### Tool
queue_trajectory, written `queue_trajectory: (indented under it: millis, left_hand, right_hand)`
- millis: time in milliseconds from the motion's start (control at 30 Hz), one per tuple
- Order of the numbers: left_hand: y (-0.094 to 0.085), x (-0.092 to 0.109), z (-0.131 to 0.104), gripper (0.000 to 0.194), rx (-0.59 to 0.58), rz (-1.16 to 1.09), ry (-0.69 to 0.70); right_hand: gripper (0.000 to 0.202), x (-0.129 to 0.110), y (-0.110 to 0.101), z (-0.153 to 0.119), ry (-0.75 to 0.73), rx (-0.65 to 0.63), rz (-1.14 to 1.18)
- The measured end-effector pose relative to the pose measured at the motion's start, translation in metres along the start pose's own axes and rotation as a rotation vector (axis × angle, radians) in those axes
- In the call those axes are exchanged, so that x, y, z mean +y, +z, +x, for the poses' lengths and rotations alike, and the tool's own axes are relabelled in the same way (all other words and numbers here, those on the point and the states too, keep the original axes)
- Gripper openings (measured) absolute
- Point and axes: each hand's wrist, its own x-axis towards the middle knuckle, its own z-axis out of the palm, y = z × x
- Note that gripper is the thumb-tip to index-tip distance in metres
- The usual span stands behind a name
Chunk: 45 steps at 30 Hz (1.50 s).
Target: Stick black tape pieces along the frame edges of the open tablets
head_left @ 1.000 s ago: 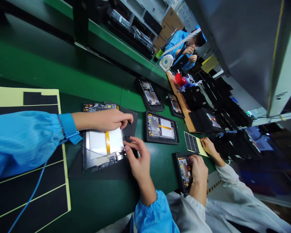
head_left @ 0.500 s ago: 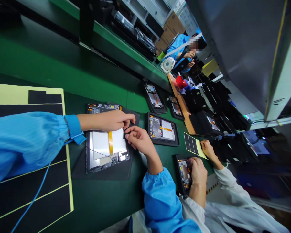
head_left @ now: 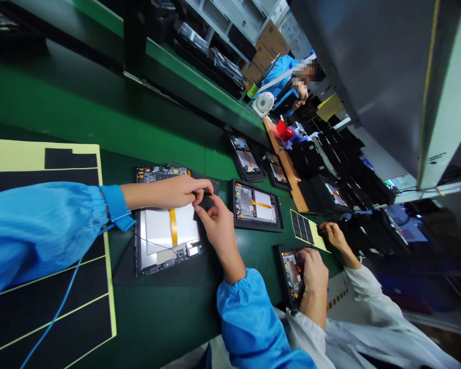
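An opened tablet [head_left: 165, 251], its white battery and orange flex cable exposed, lies on a dark pad on the green bench. Across its upper part reaches my left hand [head_left: 182, 190], fingers closed in a pinch at the tablet's right edge. My right hand [head_left: 219, 225] meets it there, thumb and index finger also closed. Between the fingertips of both hands shows a small black strip [head_left: 207, 194], partly hidden. A thin dark wire runs over the lower part of the battery. A blue wristband [head_left: 117, 207] with a cord is around my left wrist.
At left lies a yellow sheet [head_left: 72, 154] of black stickers, partly under my left sleeve. Right of my hands are more opened tablets in black trays [head_left: 256, 225]. A co-worker's hands [head_left: 315, 274] work at another tray and a small sticker sheet [head_left: 315, 236]. A wooden strip [head_left: 286, 166] stands beyond.
My right hand has moved slightly up and left, closer to my left fingertips, and the black strip shows more between them. The co-worker's far hand has lifted a little from the sticker sheet.
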Motion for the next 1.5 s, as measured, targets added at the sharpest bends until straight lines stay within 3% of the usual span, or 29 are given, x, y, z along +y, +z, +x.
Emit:
queue_trajectory:
  millis: [100,167,267,400,567,667,767,967,1067,1133,1267,1500]
  left_hand:
    - [0.000,-0.002,0.001,0.044,0.007,-0.017,-0.005]
    - [0.001,-0.004,0.001,0.047,0.009,-0.039,-0.002]
    - [0.002,-0.008,0.002,0.050,0.011,-0.083,0.007]
    - [0.004,-0.012,0.002,0.049,0.019,-0.174,-0.005]
    - [0.002,-0.002,-0.003,0.051,0.075,-0.185,-0.053]
    - [-0.006,0.008,-0.019,0.051,0.192,-0.160,-0.125]
    - [-0.010,0.015,-0.043,0.052,0.366,-0.133,-0.229]
    - [0.018,0.021,-0.087,0.055,0.663,-0.248,-0.406]
    - [0.035,0.023,-0.095,0.053,0.756,-0.348,-0.441]
    - [0.042,0.024,-0.095,0.056,0.799,-0.414,-0.451]
    - [0.044,0.024,-0.094,0.062,0.858,-0.524,-0.458]
    - [0.045,0.026,-0.093,0.063,0.921,-0.630,-0.460]
  right_hand:
    - [0.026,-0.001,0.002,-0.020,-0.223,0.119,-0.164]
    - [0.032,-0.001,-0.003,-0.037,-0.371,0.061,-0.271]
    - [0.040,0.002,-0.012,-0.059,-0.457,-0.052,-0.405]
    - [0.032,0.003,-0.011,-0.064,-0.449,-0.008,-0.381]
    - [0.047,0.005,0.001,-0.051,-0.386,-0.050,-0.378]
    - [0.036,0.014,0.001,-0.051,-0.336,0.012,-0.289]
    - [0.042,0.021,0.001,-0.050,-0.292,0.031,-0.290]
    - [0.050,0.009,0.008,-0.039,-0.393,-0.031,-0.395]
    - [0.037,0.010,0.010,-0.033,-0.442,-0.011,-0.297]
    - [0.025,0.017,0.010,-0.026,-0.416,0.044,-0.233]
    - [0.032,0.031,0.015,-0.013,-0.327,0.153,-0.197]
    - [0.028,0.018,0.020,-0.014,-0.419,0.061,-0.160]
